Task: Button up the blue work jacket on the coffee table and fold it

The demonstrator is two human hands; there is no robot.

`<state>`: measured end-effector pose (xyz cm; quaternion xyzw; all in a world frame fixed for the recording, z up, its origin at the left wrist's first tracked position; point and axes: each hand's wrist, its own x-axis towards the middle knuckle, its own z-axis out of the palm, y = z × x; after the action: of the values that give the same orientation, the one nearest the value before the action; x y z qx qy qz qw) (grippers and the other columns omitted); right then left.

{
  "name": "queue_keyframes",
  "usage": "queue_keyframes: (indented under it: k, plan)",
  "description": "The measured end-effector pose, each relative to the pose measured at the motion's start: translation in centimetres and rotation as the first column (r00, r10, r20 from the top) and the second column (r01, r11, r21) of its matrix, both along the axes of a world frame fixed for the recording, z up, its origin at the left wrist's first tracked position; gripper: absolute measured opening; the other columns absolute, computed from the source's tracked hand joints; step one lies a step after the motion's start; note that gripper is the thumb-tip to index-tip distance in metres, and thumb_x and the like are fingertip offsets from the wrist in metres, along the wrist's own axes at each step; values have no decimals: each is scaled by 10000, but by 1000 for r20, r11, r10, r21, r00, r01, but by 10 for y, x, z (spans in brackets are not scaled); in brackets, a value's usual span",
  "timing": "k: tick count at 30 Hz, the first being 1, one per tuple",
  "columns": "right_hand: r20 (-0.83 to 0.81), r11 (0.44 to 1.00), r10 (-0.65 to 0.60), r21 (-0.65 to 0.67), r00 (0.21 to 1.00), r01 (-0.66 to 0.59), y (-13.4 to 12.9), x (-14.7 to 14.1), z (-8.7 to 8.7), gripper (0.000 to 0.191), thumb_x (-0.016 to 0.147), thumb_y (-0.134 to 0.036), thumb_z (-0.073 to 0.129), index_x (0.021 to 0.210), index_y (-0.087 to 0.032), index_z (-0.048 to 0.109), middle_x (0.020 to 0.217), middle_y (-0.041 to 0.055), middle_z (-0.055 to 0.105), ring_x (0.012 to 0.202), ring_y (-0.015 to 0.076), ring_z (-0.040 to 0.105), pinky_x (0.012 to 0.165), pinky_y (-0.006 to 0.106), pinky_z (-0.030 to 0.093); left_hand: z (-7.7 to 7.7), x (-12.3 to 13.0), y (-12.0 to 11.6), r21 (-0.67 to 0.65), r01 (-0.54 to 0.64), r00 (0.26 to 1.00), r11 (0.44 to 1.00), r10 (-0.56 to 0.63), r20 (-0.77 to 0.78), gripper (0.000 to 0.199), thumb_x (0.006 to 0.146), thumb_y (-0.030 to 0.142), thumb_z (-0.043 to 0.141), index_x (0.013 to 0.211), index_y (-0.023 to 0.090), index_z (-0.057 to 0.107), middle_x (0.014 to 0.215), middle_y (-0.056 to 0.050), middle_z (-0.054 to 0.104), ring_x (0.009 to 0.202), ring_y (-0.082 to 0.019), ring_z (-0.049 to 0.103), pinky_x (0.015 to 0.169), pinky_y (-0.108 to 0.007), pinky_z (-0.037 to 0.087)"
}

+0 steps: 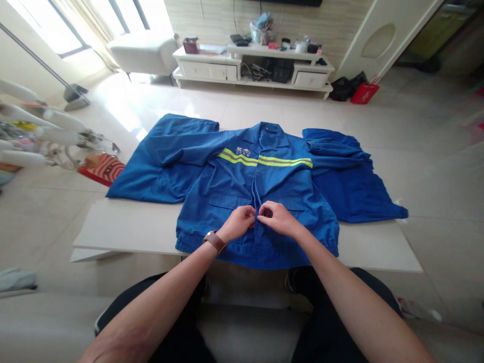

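A blue work jacket with a yellow-and-grey reflective stripe across the chest lies front side up, collar pointing away from me. My left hand pinches one edge of its front opening, low down near the pocket flaps. Right beside it, my right hand has thumb and fingers closed on the opposite front edge. Whatever small fastener may sit between the fingertips is hidden. Folded blue fabric lies under the sleeve at the left, and more blue fabric lies under the sleeve at the right.
The jacket rests on a low white table, its hem hanging over the near edge. Thread cones on a machine and a red bag stand at the left. A white TV cabinet holding clutter is at the back, with a red bag beside it.
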<state>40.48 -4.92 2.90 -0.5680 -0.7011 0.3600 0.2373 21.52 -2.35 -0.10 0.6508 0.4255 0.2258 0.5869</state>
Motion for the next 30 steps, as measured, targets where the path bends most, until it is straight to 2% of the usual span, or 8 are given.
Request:
queue_keyframes:
  k: [4, 7, 10, 13, 20, 30]
  plan:
    - [33, 1000, -9, -10, 999, 9, 0, 3, -1, 47, 792, -151, 683, 805, -176, 721, 823, 4, 656, 752, 132, 588, 706, 244, 428, -3, -1, 0, -91, 0, 997, 996, 7, 75, 86, 758, 159, 602, 832, 157, 647, 659, 22, 638, 605, -114, 615, 597, -219, 483]
    - [69, 1000, -9, 1, 998, 9, -1, 2, -1, 39, 800, -160, 688, 789, -171, 724, 822, 9, 657, 766, 135, 588, 715, 243, 421, 1, -2, -1, -206, -17, 993, 978, 40, 108, 107, 711, 155, 668, 816, 149, 683, 678, 9, 677, 626, -117, 638, 632, -227, 517]
    - [93, 1000, -3, 19, 996, 1, -2, 0, 0, 60, 820, -166, 675, 785, -168, 724, 836, 15, 664, 775, 134, 587, 720, 240, 414, 8, -1, -2, -371, -60, 989, 927, 105, 103, 119, 698, 206, 729, 792, 138, 704, 708, -18, 719, 671, -132, 679, 708, -255, 563]
    - [132, 1000, 3, 27, 991, -7, -2, -1, 0, 77, 828, -163, 661, 791, -163, 728, 854, 24, 670, 777, 134, 586, 721, 238, 410, 14, 0, -2, -467, -83, 984, 880, 147, 103, 192, 680, 271, 782, 788, 125, 719, 754, -50, 750, 715, -146, 704, 752, -270, 582]
    - [182, 999, 21, 28, 983, -26, 0, 1, -2, 107, 805, -140, 640, 822, -157, 745, 880, 36, 690, 794, 140, 598, 713, 233, 406, 11, 3, 0, -489, -137, 982, 862, 182, 45, 332, 650, 375, 842, 815, 105, 742, 735, -64, 739, 673, -131, 680, 709, -252, 577]
    - [168, 994, 88, 44, 982, -96, 1, -1, 6, 38, 765, -163, 658, 797, -169, 677, 909, 29, 676, 791, 142, 593, 679, 232, 397, 9, 2, 0, -491, -223, 963, 842, 268, 21, 410, 581, 425, 884, 790, 120, 706, 626, 16, 646, 581, -81, 605, 654, -216, 543]
